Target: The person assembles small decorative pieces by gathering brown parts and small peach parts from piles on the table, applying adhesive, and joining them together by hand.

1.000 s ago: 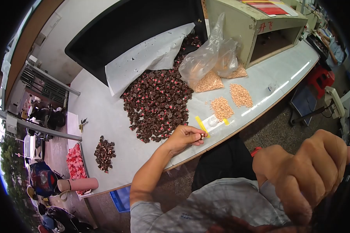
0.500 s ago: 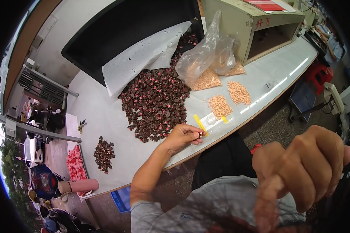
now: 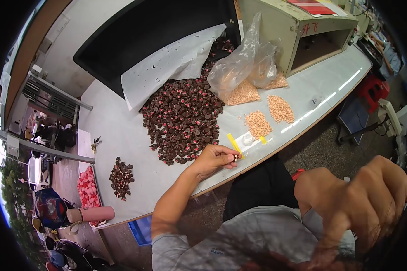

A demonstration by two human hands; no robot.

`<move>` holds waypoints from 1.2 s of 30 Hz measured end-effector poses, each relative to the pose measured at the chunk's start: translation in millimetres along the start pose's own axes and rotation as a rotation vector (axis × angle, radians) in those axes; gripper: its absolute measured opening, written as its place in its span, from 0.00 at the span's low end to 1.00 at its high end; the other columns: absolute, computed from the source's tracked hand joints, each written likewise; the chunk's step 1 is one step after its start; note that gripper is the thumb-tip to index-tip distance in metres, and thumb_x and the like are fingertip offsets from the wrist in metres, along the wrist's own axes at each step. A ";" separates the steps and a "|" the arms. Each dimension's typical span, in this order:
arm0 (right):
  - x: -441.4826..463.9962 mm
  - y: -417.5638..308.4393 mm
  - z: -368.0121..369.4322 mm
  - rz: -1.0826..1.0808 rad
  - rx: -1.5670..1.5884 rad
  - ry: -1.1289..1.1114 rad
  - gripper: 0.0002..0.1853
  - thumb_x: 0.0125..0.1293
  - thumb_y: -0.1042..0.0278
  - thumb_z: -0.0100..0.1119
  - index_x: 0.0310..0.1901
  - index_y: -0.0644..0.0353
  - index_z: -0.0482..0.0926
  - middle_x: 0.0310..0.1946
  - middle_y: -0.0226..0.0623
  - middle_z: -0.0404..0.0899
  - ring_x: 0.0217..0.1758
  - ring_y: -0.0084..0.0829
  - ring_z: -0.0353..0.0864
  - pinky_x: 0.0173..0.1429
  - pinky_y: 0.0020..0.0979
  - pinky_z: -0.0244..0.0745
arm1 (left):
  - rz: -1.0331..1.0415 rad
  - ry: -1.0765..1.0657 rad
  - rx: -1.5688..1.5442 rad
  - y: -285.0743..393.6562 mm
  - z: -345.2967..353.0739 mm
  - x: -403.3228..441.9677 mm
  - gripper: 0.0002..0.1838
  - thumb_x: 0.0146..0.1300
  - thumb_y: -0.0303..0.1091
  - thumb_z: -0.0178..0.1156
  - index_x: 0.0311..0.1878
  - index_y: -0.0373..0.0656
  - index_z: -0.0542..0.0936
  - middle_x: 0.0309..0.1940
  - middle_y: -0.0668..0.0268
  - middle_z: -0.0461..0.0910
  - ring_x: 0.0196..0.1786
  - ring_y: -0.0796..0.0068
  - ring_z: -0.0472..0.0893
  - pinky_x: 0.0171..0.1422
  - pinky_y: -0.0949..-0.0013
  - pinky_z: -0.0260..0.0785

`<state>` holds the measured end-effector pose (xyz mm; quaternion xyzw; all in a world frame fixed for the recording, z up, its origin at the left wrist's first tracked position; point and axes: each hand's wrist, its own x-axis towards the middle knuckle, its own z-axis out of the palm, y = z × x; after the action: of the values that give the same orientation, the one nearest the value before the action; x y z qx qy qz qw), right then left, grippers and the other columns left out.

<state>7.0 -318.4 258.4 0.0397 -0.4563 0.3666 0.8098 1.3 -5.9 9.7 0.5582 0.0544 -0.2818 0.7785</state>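
Note:
My left hand is just over the table's front edge, thumb and fingertips pinching a small dark piece. Beside it, strips of yellow tape and a small clear round holder sit on the tabletop. Behind the hand spreads a large heap of small dark brown pieces, many with pink-red centres. My right hand looms close to the camera at the lower right, fingers curled and partly blurred. Its fingertips are hidden, so anything inside them cannot be made out.
Two piles of tiny beige parts lie right of the heap, near clear plastic bags. A smaller dark pile is at left, by pink-red pieces and a pink bottle. A metal box stands behind.
My right hand has turned and dropped slightly, its knuckles spreading toward the right. The left hand keeps its pinch on the small dark piece. The view has shifted a little.

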 end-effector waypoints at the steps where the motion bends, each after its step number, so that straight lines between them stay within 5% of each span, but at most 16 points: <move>1: -7.5 -6.1 5.8 -0.022 0.006 -0.002 0.19 0.70 0.72 0.44 0.19 0.67 0.71 0.16 0.51 0.76 0.17 0.41 0.76 0.32 0.62 0.75 | 0.000 -0.005 -0.002 0.0 0.1 0.8 0.15 0.69 0.31 0.69 0.55 0.32 0.85 0.51 0.56 0.88 0.44 0.74 0.88 0.50 0.73 0.84; 3: -13.7 -9.0 8.4 -0.052 0.003 0.016 0.18 0.68 0.73 0.46 0.19 0.67 0.72 0.16 0.52 0.76 0.17 0.40 0.76 0.30 0.60 0.76 | 0.014 -0.017 -0.006 -0.6 -0.1 2.6 0.15 0.69 0.31 0.69 0.55 0.32 0.85 0.51 0.56 0.88 0.44 0.74 0.88 0.50 0.73 0.84; 8: -17.5 11.9 -8.8 -0.112 -0.026 0.128 0.23 0.79 0.66 0.44 0.23 0.67 0.73 0.14 0.46 0.74 0.17 0.38 0.75 0.52 0.79 0.65 | 0.000 0.000 0.014 -0.4 0.2 1.3 0.15 0.70 0.31 0.69 0.55 0.32 0.85 0.51 0.56 0.88 0.44 0.73 0.88 0.51 0.71 0.84; 11: -0.2 13.4 -13.8 0.057 -0.045 0.064 0.27 0.85 0.58 0.39 0.27 0.67 0.73 0.14 0.43 0.73 0.17 0.40 0.75 0.66 0.88 0.48 | 0.008 -0.009 0.020 0.8 1.3 1.8 0.15 0.70 0.31 0.69 0.55 0.32 0.85 0.50 0.56 0.88 0.44 0.74 0.88 0.51 0.72 0.84; 16: -7.7 1.7 5.6 0.027 -0.077 0.017 0.28 0.79 0.63 0.37 0.19 0.69 0.73 0.16 0.49 0.75 0.18 0.42 0.77 0.62 0.92 0.53 | -0.002 0.004 0.016 -1.9 0.0 1.2 0.15 0.69 0.31 0.69 0.55 0.32 0.85 0.50 0.56 0.88 0.44 0.73 0.88 0.51 0.72 0.84; 20: -14.0 -0.9 9.8 0.004 -0.166 0.084 0.27 0.74 0.66 0.39 0.16 0.67 0.74 0.14 0.46 0.75 0.17 0.40 0.77 0.50 0.80 0.70 | 0.010 -0.006 0.021 -0.3 1.0 0.9 0.15 0.69 0.31 0.69 0.55 0.32 0.85 0.50 0.56 0.88 0.43 0.73 0.89 0.51 0.72 0.84; 29: 13.1 3.5 -0.4 0.083 -0.160 0.153 0.31 0.84 0.60 0.33 0.19 0.60 0.70 0.11 0.38 0.71 0.16 0.37 0.75 0.60 0.78 0.62 | 0.001 -0.005 0.048 -0.1 1.0 2.0 0.15 0.70 0.31 0.69 0.55 0.33 0.85 0.50 0.56 0.88 0.44 0.74 0.88 0.49 0.73 0.84; 34: -3.4 -8.9 14.5 0.061 -0.189 0.192 0.30 0.81 0.65 0.35 0.16 0.60 0.70 0.11 0.39 0.72 0.15 0.37 0.75 0.52 0.75 0.70 | -0.004 0.001 0.032 0.1 1.2 1.1 0.15 0.70 0.30 0.69 0.55 0.32 0.85 0.50 0.56 0.88 0.44 0.74 0.88 0.49 0.72 0.84; 36: -12.4 -14.0 16.9 0.027 -0.204 0.187 0.29 0.78 0.68 0.37 0.14 0.61 0.70 0.11 0.40 0.74 0.15 0.37 0.75 0.44 0.64 0.76 | -0.004 0.006 0.034 -0.4 0.5 1.7 0.15 0.70 0.29 0.68 0.55 0.32 0.85 0.50 0.56 0.88 0.44 0.74 0.88 0.49 0.72 0.84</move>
<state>-0.1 -342.3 262.4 -0.0831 -0.4141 0.3314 0.8437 2.4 -7.1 8.8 0.5721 0.0531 -0.2826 0.7681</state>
